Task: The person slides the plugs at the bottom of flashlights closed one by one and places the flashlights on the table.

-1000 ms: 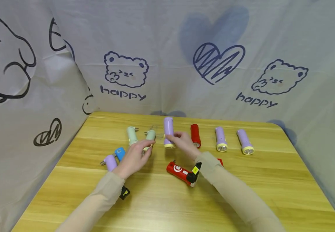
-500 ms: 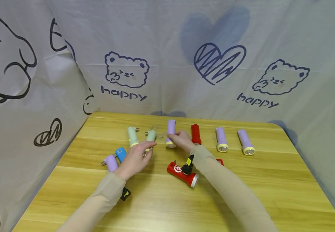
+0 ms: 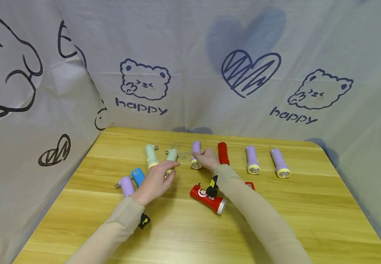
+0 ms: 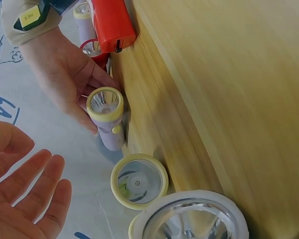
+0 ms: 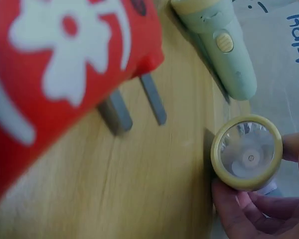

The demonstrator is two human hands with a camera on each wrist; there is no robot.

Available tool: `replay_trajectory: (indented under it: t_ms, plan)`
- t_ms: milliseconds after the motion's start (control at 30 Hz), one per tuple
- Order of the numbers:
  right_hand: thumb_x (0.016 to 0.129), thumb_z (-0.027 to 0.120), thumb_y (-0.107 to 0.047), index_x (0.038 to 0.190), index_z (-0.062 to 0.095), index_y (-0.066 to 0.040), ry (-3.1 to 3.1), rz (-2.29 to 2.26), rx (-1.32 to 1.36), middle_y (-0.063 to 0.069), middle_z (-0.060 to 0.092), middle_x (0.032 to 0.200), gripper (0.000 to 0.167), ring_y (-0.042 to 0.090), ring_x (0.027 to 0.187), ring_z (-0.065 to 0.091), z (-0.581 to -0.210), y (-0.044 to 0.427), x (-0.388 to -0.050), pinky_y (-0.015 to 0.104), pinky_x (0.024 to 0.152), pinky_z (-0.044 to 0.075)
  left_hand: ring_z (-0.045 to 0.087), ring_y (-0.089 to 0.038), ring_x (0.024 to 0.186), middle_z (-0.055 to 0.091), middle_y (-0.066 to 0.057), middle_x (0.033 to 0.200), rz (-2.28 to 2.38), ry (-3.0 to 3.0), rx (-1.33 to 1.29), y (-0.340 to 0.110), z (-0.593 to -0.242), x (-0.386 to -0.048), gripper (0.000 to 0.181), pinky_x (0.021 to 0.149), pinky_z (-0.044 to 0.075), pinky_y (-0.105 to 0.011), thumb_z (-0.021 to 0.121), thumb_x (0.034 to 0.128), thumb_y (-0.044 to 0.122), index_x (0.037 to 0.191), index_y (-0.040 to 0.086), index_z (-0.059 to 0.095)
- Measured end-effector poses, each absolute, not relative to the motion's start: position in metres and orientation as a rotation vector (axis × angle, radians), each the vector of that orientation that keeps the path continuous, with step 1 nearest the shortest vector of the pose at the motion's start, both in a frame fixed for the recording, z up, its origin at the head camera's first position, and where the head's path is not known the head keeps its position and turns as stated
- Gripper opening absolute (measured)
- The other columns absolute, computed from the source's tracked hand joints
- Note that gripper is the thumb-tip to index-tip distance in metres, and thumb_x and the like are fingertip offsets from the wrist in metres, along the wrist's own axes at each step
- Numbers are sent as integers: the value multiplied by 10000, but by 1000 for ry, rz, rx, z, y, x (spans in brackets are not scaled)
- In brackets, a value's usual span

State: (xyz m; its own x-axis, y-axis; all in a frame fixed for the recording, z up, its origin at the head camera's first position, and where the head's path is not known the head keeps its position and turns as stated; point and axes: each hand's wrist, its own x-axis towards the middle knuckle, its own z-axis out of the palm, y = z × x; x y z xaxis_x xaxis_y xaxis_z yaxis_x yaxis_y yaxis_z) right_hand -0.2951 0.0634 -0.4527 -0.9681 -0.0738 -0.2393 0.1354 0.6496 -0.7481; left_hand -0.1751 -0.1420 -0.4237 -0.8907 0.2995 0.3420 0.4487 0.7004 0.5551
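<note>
A purple flashlight (image 3: 196, 147) with a yellow rim is on the table's far part, my right hand (image 3: 207, 160) gripping it between thumb and fingers. Its lens (image 5: 249, 155) faces the camera in the right wrist view. My left hand (image 3: 154, 181) hovers with relaxed fingers by a green flashlight (image 3: 172, 155), partly covering it; the left wrist view shows that hand (image 4: 27, 189) with spread fingers and nothing in them. A second green flashlight (image 3: 150, 154) lies to its left. Just right of my right hand is a red flashlight (image 3: 222, 152).
Two purple flashlights (image 3: 251, 157) lie at the far right. A red flashlight with a white rim (image 3: 203, 198) lies below my right hand, another red item (image 3: 250, 185) beside my sleeve. Left of my left hand are a blue one (image 3: 138, 176) and a purple one (image 3: 126, 186) with prongs.
My right hand has lowered the purple flashlight and shifted it slightly right, toward the red one. My left hand has barely moved.
</note>
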Motion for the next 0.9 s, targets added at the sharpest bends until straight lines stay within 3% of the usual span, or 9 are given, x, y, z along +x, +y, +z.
replay_trajectory:
  t_ms: [167, 433, 667, 900]
  plan:
    - [980, 605, -405, 910, 739, -20, 2717, -1106, 11, 116, 705, 871, 414, 182, 684, 529, -450, 68, -291, 244, 568, 393, 692, -274, 1153, 696, -109, 1296, -980, -2690, -614, -139, -423, -174, 299, 959, 585, -421, 606, 986, 68, 1279, 59, 666]
    - [1007, 544, -427, 883, 669, -34, 2719, -1064, 6, 48, 551, 749, 430, 190, 644, 470, -446, 71, -286, 270, 552, 353, 672, -297, 1191, 679, -128, 1322, -1002, -2696, -633, -134, -420, -174, 311, 993, 571, -429, 614, 981, 55, 1288, 42, 658]
    - [917, 671, -471, 1085, 613, 17, 2662, -1092, -42, 105, 610, 912, 519, 204, 728, 527, -444, 72, -276, 273, 586, 421, 665, -303, 1204, 675, -130, 1329, -1006, -2706, -628, -133, -420, -174, 314, 990, 572, -439, 615, 979, 48, 1290, 45, 660]
    - [897, 712, -395, 1045, 654, 19, 2689, -1061, -94, 112, 658, 919, 444, 183, 728, 550, -444, 71, -273, 236, 595, 432, 665, -304, 1203, 675, -127, 1331, -1001, -2710, -622, -131, -419, -174, 309, 987, 572, -444, 610, 985, 64, 1289, 57, 664]
